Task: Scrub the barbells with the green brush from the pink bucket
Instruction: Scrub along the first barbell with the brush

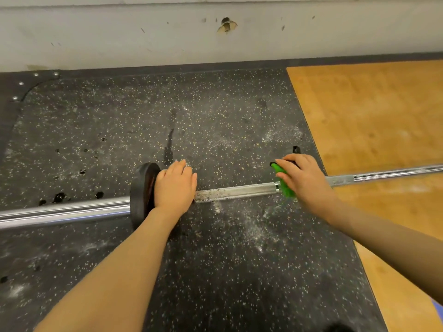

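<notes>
A steel barbell (236, 191) lies across the black speckled rubber floor, left to right, with a small black plate (140, 192) on it. My left hand (176, 185) grips the shaft just right of that plate. My right hand (304, 178) holds the green brush (285, 184) with its bristles down on the shaft, further right. Between my hands the shaft looks dirty, with dark specks and white residue.
A white wall (167, 32) runs close behind the bar. A wooden platform (374, 111) covers the floor at the right, and the bar's right part crosses it. White dust lies scattered on the rubber mat (215, 259). The pink bucket is out of view.
</notes>
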`<state>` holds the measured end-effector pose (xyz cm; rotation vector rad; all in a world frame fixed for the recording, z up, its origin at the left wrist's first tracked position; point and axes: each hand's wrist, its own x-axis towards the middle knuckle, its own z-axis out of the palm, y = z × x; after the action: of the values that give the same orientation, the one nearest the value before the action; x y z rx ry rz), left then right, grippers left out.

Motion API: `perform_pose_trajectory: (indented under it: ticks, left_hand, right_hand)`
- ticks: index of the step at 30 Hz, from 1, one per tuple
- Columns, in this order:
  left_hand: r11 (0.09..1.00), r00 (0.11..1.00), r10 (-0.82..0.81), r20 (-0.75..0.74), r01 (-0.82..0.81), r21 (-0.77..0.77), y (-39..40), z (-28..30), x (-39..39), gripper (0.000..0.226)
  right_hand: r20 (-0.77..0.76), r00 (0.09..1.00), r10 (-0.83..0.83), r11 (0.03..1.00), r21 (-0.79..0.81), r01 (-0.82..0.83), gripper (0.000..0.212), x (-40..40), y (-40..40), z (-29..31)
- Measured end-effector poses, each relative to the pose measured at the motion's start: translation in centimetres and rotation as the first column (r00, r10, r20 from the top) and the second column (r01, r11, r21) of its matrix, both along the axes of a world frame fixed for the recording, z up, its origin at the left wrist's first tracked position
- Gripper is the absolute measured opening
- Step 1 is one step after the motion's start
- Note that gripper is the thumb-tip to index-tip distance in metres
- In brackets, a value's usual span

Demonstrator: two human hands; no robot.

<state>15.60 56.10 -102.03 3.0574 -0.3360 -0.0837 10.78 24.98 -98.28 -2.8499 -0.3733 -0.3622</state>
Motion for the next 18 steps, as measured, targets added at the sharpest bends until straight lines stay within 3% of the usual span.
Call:
perform_pose_trajectory:
  ticks: [8, 11, 18]
  left_hand:
    - [0.973, 0.99, -0.08, 0.116, 0.103, -0.208, -9.5, -0.6, -2.4, 0.034]
    - [0.98, 0.989, -0.046, 0.141, 0.072, -0.184, -11.6, -1.5, -3.3, 0.046]
    - [0.992, 0.981, -0.063, 0.186, 0.081, -0.095, -11.7, -2.7, -3.5, 0.047]
  right_hand:
    - [0.017, 1.0, -0.021, 0.997, 0.074, 0.019, 0.036, 0.0, -1.1, -2.5]
    - [0.089, 0.996, 0.03, 0.998, 0.06, -0.035, 0.039, 0.0, -0.1, -3.9]
    - [0.134, 0.974, 0.18, 0.982, -0.088, -0.17, 0.035, 0.6, 1.6, -7.7]
